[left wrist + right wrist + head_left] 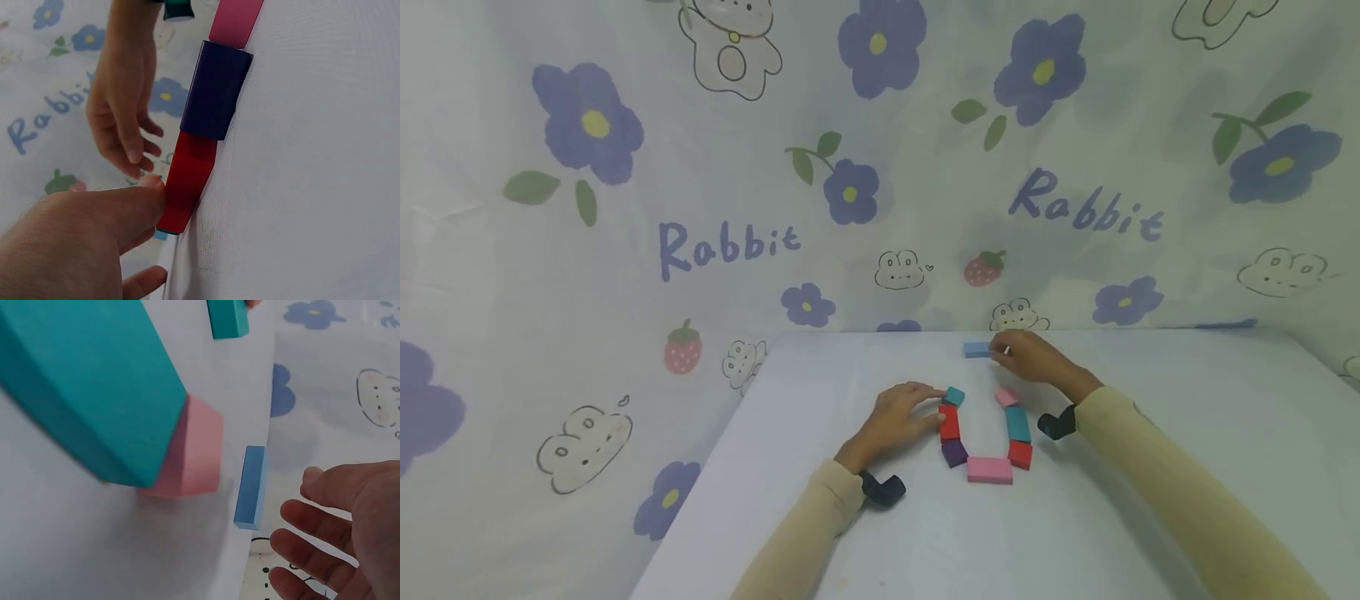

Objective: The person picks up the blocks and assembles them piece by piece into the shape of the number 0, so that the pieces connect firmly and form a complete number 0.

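Observation:
On the white tabletop, several coloured blocks stand in a U shape. My left hand (895, 421) lies along its left side. Its thumb touches the red block (185, 187), and a straight finger reaches the small teal block (955, 395). Below the red one is a purple block (954, 453), then a long pink block (990, 470) at the bottom. The right side has another red block (1020, 454), a long teal block (1018, 424) and a small pink block (199, 453). Behind the U lies a light blue block (251, 487); my right hand (1030, 357) hovers beside it, fingers apart and holding nothing.
A hanging cloth (925, 167) with flowers, rabbits and lettering rises behind the table's back edge. Dark camera mounts (883, 490) sit at both wrists, the right one (1057, 423) close to the U's right side. White tabletop (1187, 433) extends to the right.

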Motion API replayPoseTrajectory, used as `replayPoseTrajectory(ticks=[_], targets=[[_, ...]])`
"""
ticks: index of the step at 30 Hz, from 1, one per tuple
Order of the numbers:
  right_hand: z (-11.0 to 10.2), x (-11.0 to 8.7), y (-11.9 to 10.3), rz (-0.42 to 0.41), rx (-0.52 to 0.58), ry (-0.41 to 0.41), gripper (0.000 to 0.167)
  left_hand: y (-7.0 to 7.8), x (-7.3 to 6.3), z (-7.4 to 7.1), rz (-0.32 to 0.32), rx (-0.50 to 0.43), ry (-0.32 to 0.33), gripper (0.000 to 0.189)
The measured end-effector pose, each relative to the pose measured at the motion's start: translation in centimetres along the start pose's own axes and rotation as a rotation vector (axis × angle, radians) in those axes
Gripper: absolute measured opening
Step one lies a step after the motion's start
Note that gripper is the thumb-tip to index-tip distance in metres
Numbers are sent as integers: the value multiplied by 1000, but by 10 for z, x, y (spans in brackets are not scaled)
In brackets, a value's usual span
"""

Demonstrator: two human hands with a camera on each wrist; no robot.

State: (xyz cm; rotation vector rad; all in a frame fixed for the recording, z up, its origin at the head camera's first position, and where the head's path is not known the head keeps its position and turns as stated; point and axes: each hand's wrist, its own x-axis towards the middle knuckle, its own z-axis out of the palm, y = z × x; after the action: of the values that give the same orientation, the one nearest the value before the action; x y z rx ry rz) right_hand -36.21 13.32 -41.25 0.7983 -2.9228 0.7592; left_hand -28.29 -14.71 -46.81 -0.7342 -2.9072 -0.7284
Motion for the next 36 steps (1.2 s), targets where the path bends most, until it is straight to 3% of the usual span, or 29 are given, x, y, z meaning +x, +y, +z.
replayPoseTrajectory(ticks=[8,15,30,36], targets=[[5,22,-6,-6,-125,-28,28,-2,-1,2,66,29,15,40],[16,32,5,13,-196,-55,31,0,-1,3,68,12,29,39],[15,44,6,-7,-200,-102,35,-4,-6,5,73,37,52,38],[15,47,5,-53,-220,-103,31,-2,-4,3,60,35,46,39]])
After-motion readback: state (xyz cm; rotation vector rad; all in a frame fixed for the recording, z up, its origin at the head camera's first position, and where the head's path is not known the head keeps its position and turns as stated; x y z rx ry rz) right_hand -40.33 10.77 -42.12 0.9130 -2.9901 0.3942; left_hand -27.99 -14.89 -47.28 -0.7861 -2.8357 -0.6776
